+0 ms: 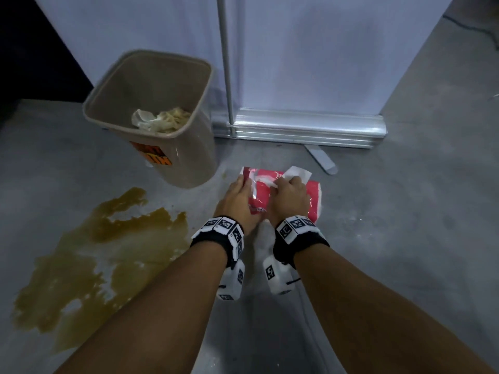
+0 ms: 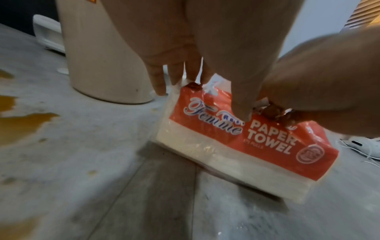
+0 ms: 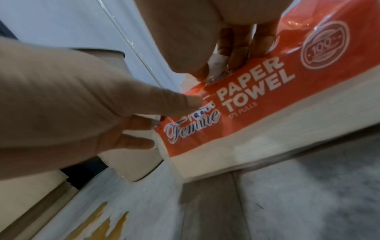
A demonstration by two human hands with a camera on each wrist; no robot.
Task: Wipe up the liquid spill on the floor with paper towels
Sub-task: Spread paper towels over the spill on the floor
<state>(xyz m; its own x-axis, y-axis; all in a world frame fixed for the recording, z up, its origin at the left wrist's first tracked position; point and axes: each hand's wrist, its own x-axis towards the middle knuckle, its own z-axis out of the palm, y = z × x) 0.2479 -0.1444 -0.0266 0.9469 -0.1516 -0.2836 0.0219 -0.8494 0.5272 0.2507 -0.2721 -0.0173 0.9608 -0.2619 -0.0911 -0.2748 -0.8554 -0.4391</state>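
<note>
A red and white paper towel pack (image 1: 313, 202) lies on the grey floor, right of the bin. My left hand (image 1: 241, 186) holds its left end, thumb on top (image 2: 240, 107) and fingers (image 2: 160, 81) reaching over the far corner. My right hand (image 1: 283, 182) pinches a white sheet (image 1: 299, 172) sticking up from the opening on top of the pack; its fingers (image 3: 232, 58) curl at that opening. A wide brown liquid spill (image 1: 102, 252) spreads over the floor left of my arms, and its edge shows in both wrist views (image 2: 22, 125) (image 3: 107, 224).
A beige waste bin (image 1: 151, 114) holding crumpled stained towels (image 1: 162, 120) stands just left of the pack and behind the spill. A white panel with a metal base rail (image 1: 302, 128) and an upright pole (image 1: 225, 55) closes the far side. Bare floor lies to the right.
</note>
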